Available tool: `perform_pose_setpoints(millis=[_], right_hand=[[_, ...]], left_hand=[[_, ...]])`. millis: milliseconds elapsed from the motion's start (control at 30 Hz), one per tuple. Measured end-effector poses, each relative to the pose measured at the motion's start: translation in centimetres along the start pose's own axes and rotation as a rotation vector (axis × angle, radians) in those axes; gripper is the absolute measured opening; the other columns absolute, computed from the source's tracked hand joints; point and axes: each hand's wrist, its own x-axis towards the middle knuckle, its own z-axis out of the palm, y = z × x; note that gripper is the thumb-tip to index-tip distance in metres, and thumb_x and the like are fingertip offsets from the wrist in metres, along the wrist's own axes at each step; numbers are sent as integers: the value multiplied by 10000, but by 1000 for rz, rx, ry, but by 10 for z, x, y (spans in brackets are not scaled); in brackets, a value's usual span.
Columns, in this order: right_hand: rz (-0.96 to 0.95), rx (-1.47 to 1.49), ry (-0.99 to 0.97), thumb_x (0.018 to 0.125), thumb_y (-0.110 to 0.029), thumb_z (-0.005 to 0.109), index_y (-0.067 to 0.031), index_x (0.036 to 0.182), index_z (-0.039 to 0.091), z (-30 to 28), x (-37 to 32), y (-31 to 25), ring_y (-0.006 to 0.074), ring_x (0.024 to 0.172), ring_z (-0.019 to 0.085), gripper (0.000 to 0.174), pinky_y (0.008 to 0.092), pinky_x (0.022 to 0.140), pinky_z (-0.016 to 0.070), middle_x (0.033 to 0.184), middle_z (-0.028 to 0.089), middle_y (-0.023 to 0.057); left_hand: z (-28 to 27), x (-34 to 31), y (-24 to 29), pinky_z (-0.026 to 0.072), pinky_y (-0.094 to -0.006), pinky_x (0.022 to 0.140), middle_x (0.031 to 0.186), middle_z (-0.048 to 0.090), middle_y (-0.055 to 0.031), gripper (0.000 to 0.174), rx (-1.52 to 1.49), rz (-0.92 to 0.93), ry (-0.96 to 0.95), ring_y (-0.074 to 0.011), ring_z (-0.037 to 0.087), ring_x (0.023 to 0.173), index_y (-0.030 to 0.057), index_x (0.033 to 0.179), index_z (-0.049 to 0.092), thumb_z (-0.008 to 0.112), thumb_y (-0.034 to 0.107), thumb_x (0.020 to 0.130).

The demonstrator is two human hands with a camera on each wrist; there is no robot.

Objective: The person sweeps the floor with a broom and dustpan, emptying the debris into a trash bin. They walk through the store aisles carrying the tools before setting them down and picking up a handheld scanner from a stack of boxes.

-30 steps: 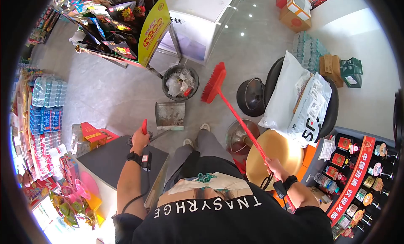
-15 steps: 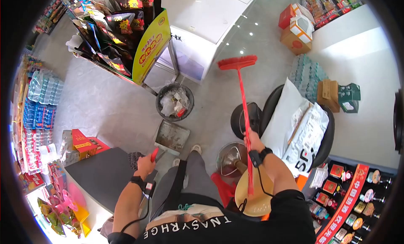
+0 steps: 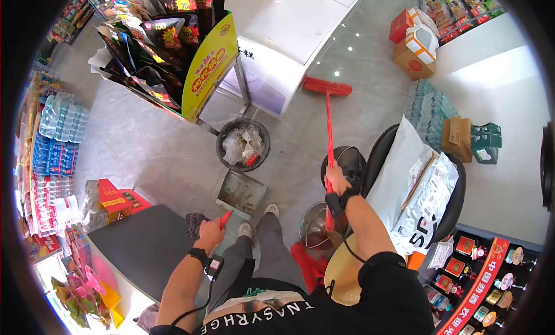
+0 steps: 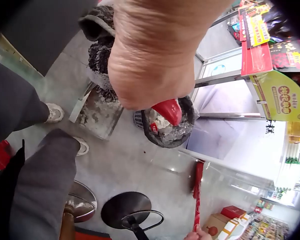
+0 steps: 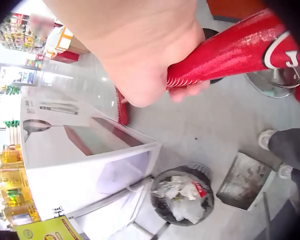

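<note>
The right hand is clamped round the red handle of a broom, whose head is out ahead near the corner of a white cabinet; whether its bristles touch the floor I cannot tell. The left hand is closed round the red grip of a metal dustpan, its dirty pan down by the person's shoes. Just beyond the pan stands a dark bin holding crumpled plastic, and past that a snack rack with a yellow-green side panel.
</note>
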Motion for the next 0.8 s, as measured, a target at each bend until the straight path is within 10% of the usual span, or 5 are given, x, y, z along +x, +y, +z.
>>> perform_pose_setpoints(millis=[367,800], right_hand=[[352,-145,-239,854,-146,396,-306,1298,221,-34,-229,96,113,408,422,503,279,352,384,547,421,18],[538,-66,-254,875,-208,423,-249,1304,267,-36,-403,135,84,443,383,458,233,369,336,583,420,3]], left_hand=[[0,9,-7,433,-424,655,705,592,-151,210,-76,77,47,-320,581,686,71,855,489,516,208,699],[-5,6,-10,445,-422,711,835,591,-188,271,-72,133,-10,-345,573,799,20,926,481,489,183,710]])
